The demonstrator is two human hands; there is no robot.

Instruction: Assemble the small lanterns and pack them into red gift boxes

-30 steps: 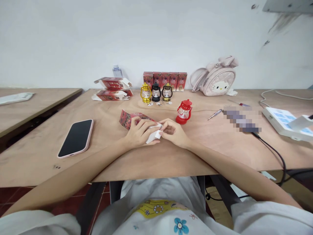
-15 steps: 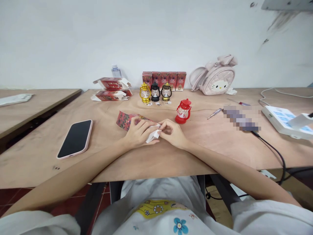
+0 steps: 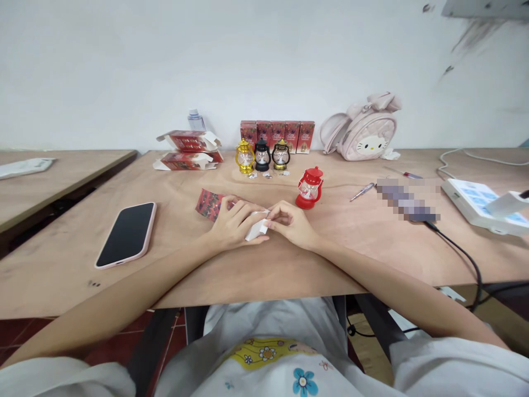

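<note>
A small red patterned cardboard box (image 3: pixel 210 205) lies on its side under my left hand (image 3: pixel 236 223), whose fingers are wrapped over it. White flaps show at its right end. My right hand (image 3: pixel 292 225) pinches those flaps between thumb and fingers. Just beyond my right hand stands a small red lantern (image 3: pixel 309 188), upright. Farther back, a gold lantern (image 3: pixel 245 157), a black lantern (image 3: pixel 262 156) and a black-and-gold lantern (image 3: pixel 281 155) stand in a row. My left hand covers much of the box.
A phone (image 3: pixel 127 234) lies at left. Opened red boxes (image 3: pixel 188 161) and a bottle (image 3: pixel 195 120) are behind it. Several upright red boxes (image 3: pixel 291 137) line the wall beside a pink bag (image 3: pixel 367 135). At right are a screwdriver (image 3: pixel 362 191), a power strip (image 3: pixel 481 204) and a black cable (image 3: pixel 458 248).
The white end flap has folded flatter against the box, and my right fingertips have shifted slightly along it. My left hand keeps its hold on the box.
</note>
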